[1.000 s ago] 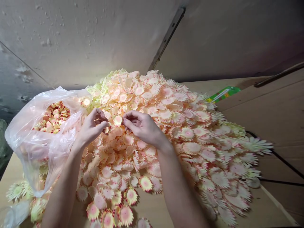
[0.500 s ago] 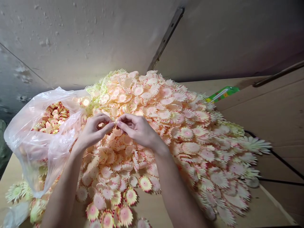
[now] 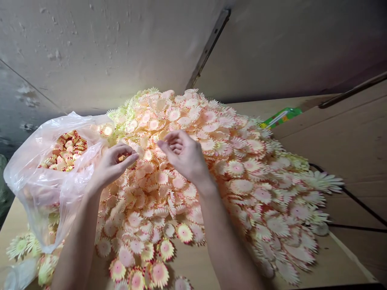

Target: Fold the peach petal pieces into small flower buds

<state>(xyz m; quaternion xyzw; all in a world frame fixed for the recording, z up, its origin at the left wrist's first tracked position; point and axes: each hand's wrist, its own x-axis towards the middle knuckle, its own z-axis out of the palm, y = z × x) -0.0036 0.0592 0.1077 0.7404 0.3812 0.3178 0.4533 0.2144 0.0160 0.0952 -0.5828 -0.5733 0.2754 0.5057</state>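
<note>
A large heap of artificial flower petal pieces (image 3: 242, 169), pale pink and cream with fringed, red-tipped edges, spreads under and beyond both hands. My left hand (image 3: 113, 163) hovers over the heap's left part, thumb and forefinger pinched together; anything between them is too small to make out. To its right, my right hand (image 3: 187, 157) is held apart from it, slightly higher, fingers curled in with the thumb pointing left. What the right fingers hold, if anything, cannot be made out. Beside my left wrist stands a translucent plastic bag (image 3: 33, 181) with smaller red-edged flower pieces (image 3: 68, 151) inside.
The heap lies on a light wooden table (image 3: 193, 262) against a grey wall (image 3: 121, 48). A green packet (image 3: 282, 117) lies behind the heap at right. Cardboard (image 3: 341, 141) and dark cables (image 3: 363, 205) are on the right side. Loose flower pieces (image 3: 21, 245) lie at front left.
Half a second ago my fingertips met over the heap. My right hand has since moved right and up, and my left hand slightly left, leaving a gap between them.
</note>
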